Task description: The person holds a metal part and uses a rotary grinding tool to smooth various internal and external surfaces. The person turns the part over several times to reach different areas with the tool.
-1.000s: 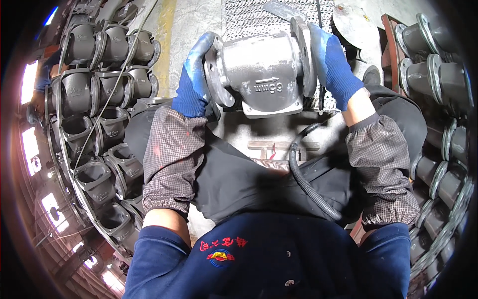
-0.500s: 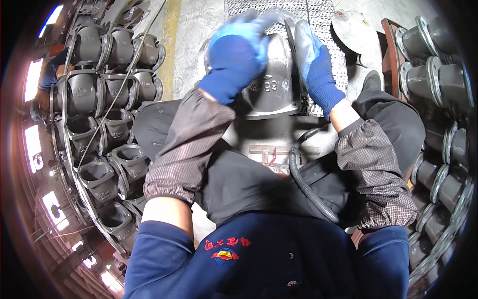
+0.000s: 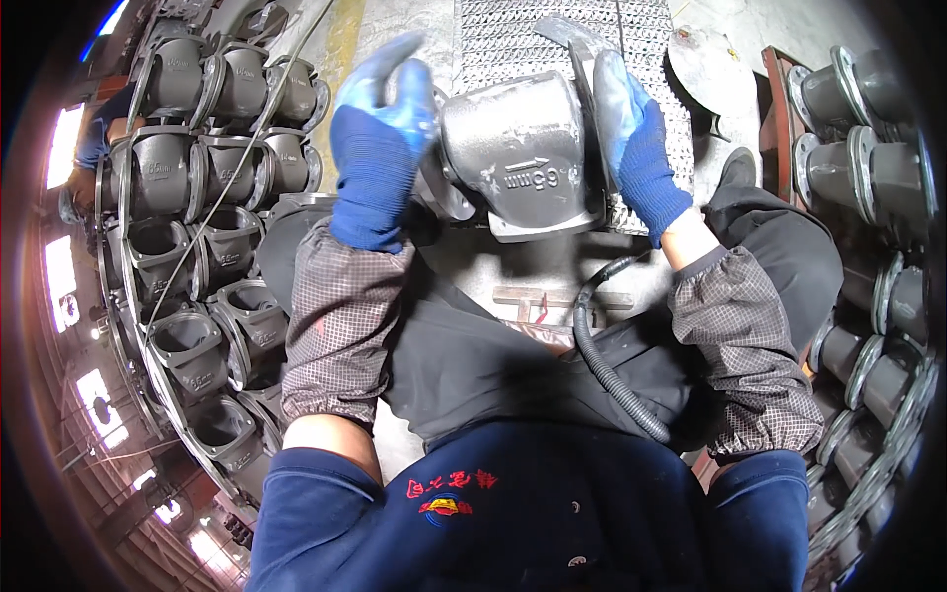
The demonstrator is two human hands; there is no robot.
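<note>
A grey cast valve body with raised markings stands tilted between my hands, a round flange on each side and a squared flange facing me. My left hand, in a blue knitted glove with a lighter coated front, is beside the left flange. Its fingers are stretched out and the thumb stands apart from them, close to the rim. My right hand, gloved alike, lies along the outer face of the right flange. Grey-blue glove fingers reach over that flange's far edge; its grip is partly hidden.
A patterned metal plate lies beneath the casting. Stacked grey valve bodies rise on the left, and flanged castings on the right. A round disc is at far right. A corrugated hose curves between my legs. Another person's arm shows at far left.
My left hand has moved left and nearer from over the casting's top to beside its left flange. The valve body has turned and now leans. The right hand stays at the right flange.
</note>
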